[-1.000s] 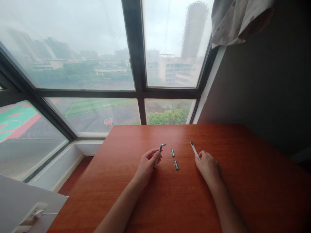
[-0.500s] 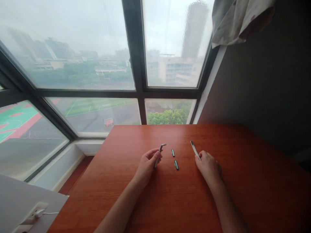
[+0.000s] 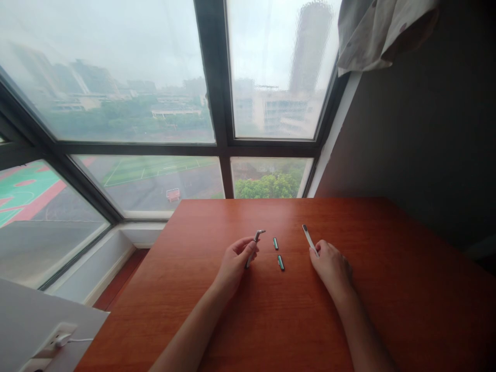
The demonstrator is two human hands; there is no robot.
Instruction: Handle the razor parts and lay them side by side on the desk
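Note:
Between the thumb and fingers of my left hand (image 3: 234, 262) is a metallic razor handle (image 3: 257, 236), held tilted with its bent, headless end up and pointing right. My right hand (image 3: 331, 264) grips the lower end of a white toothbrush (image 3: 309, 239). Its dark-bristled head points away from me, towards the window. On the table between my hands lie two razor cartridges, apart from each other: a farther one (image 3: 275, 244) and a nearer one (image 3: 281, 262), both dark with a green strip. Neither hand touches them. My fingers hide part of each handle.
The reddish-brown wooden table (image 3: 248, 320) reaches back to the window frame (image 3: 222, 150). A dark wall (image 3: 387, 139) stands on the right, with a hanging cloth (image 3: 382, 36) above. At lower left a plug with a white cable sits in a wall socket (image 3: 58, 338).
My right hand and the toothbrush have shifted very slightly to the left. My left hand keeps its hold on the razor handle, and the cartridges lie as before.

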